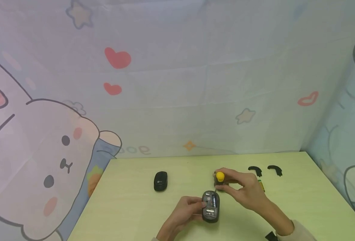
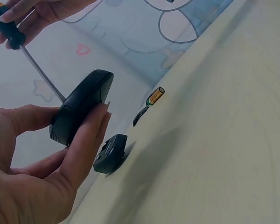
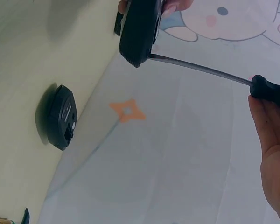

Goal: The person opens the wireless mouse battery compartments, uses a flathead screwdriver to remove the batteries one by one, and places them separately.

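the left hand (image 1: 185, 211) had its fingers curled round the sides of a dark mouse (image 1: 210, 214), which it held underside up above the near part of the bench (image 1: 129, 204), its battery slot uncovered and its long axis running from near to far. the right hand (image 1: 251, 190) lay farther off and to the right, fingers grasping the handle of a screwdriver (image 1: 220, 176) with a yellow end. what mattered most was where the shaft met the mouse: in the head view the tip came to the far end, toward the right corner, and the right wrist view showed it touching or very near that end, set across the body rather than in line with it. whether the tip sat inside a gap could not be told. the left hand was nearer the mouse, gripping it; the right reached it only through the shaft. a second mouse (image 3: 61, 116) lay underside up on the bench behind the right fingers, a third mouse (image 1: 160, 181) farther left, and a battery (image 1: 261, 185) to the right, near two curved black pieces (image 1: 255, 170).
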Tool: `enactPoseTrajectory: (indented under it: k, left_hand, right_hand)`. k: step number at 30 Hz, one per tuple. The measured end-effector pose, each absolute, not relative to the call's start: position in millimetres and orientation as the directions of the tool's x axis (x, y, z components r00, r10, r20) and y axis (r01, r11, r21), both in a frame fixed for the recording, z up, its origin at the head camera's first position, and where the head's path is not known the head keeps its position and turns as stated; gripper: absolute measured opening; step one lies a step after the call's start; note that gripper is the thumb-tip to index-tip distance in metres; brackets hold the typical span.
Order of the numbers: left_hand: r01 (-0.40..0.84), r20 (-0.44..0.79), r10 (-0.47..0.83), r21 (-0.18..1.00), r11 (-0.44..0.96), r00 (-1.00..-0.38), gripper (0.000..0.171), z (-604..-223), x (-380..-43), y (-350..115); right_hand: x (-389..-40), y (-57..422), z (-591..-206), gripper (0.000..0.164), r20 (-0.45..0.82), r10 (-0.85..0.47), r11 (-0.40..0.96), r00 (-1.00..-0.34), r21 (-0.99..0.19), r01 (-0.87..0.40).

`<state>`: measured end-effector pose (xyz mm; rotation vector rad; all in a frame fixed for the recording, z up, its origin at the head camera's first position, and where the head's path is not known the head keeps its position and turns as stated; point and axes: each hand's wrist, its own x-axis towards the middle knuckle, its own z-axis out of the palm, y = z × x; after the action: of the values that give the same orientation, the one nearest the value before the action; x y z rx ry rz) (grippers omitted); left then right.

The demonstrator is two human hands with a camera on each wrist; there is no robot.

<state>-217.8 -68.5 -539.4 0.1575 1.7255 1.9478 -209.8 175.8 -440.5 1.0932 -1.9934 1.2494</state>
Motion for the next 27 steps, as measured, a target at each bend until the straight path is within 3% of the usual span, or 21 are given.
enactPoseTrajectory:
  k: [6,8,16,27]
  left_hand:
    - [-0.311,-0.274,0.429,0.95,-0.017,-0.861,0.035,-537.4,-219.1,-69.6]
    - [-0.312,-0.28,0.418,0.95,-0.008,-0.864,0.034,-537.7,-218.9,-69.7]
    - [-0.274,-0.264,0.428,0.961,0.039,-0.864,0.038,-537.6,-213.2,-66.9]
    - [-0.279,-0.277,0.359,0.959,0.05,-0.891,0.037,-538.7,-211.9,-65.6]
  right_hand:
    - [-208.9,172.1,-438.5,0.045,0.831,-0.398,0.177,-0.387,-0.345,-0.922]
    - [-208.5,171.9,-439.8,0.045,0.828,-0.416,0.17,-0.376,-0.336,-0.926]
    - [-211.5,177.4,-444.6,0.06,0.771,-0.321,0.299,-0.55,-0.469,-0.831]
    - [-213.0,175.7,-445.7,0.051,0.754,-0.295,0.225,-0.587,-0.542,-0.81]
